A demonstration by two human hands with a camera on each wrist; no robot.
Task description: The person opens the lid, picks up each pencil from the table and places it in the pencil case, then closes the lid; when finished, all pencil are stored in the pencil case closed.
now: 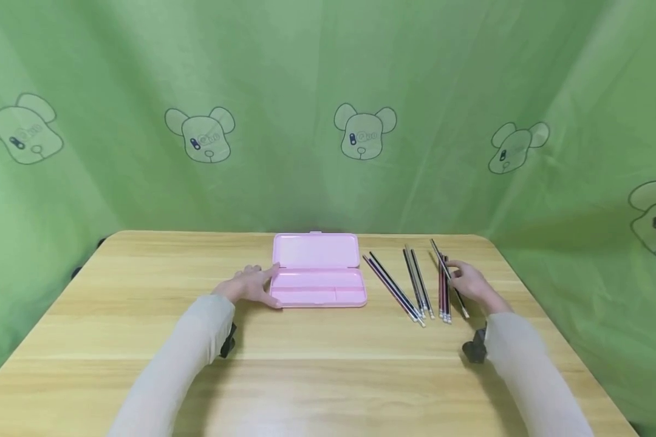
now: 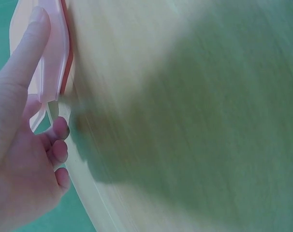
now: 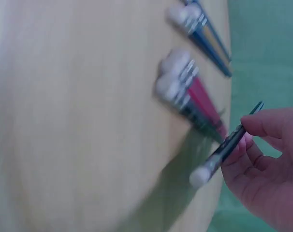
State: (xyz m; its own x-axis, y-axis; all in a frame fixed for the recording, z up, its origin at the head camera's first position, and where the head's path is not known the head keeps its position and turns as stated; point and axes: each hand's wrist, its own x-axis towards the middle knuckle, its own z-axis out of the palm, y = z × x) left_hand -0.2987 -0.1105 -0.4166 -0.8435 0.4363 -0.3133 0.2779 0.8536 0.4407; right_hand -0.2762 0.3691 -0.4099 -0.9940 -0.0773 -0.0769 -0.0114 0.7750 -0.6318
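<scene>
A pink pencil case (image 1: pixel 350 297) lies with its lid raised at the back of the table, its compartments facing me. My left hand (image 1: pixel 249 285) holds its left end, the thumb at the front edge and the index finger near the hinge. In the left wrist view, the other fingers curl beside the case (image 2: pixel 54 53). My right hand (image 1: pixel 470 283) pinches a dark pencil (image 3: pixel 228 143) between thumb and fingers, its white eraser end pointing down toward me. This pencil slants above a small bundle of red and black pencils (image 1: pixel 444 297).
Left of that bundle lie more pencils with black and tan barrels (image 1: pixel 417 282). Another slanted group of dark pencils (image 1: pixel 393 288) lies nearest the case. A green curtain (image 1: pixel 284 182) with bear-head drawings hangs behind the wooden table (image 1: pixel 328 376).
</scene>
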